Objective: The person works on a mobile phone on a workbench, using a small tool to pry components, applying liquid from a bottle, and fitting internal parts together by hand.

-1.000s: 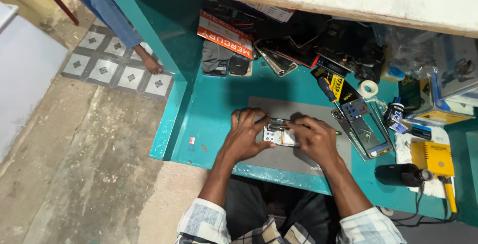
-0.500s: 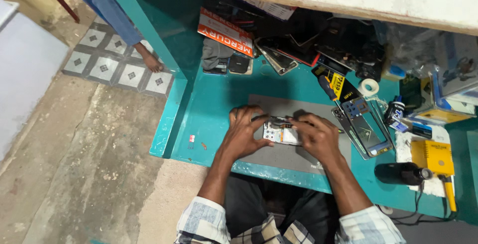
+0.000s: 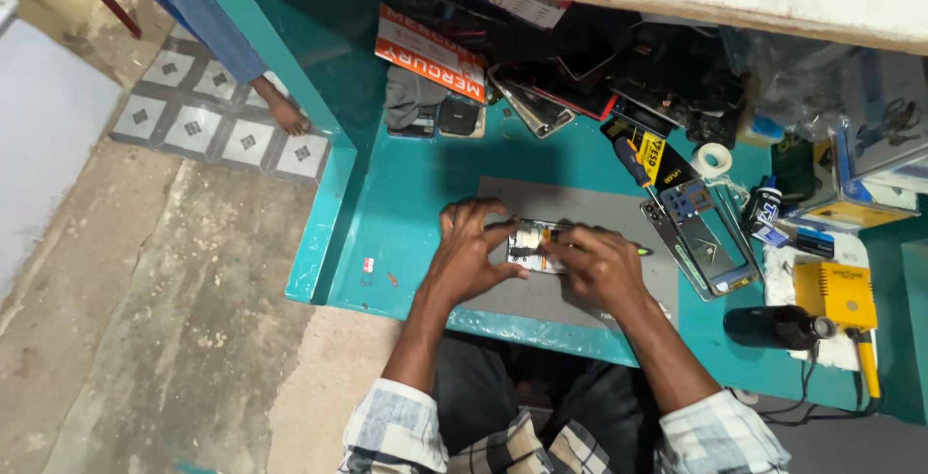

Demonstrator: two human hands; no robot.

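Head view: an opened phone point(image 3: 535, 246) lies on a grey mat point(image 3: 580, 205) on the teal bench point(image 3: 406, 194), long axis left to right. The left hand point(image 3: 471, 254) pins its left end, fingers curled. The right hand point(image 3: 599, 266) pinches a thin tool over its right end, equally close.

Left hand point(image 3: 472, 254) fingers spread, pressing down; right hand point(image 3: 601, 266) curled, fingertips pinched close beside.

both hands point(image 3: 536, 261) on opened phone point(image 3: 535, 244), grey mat point(image 3: 580, 203)
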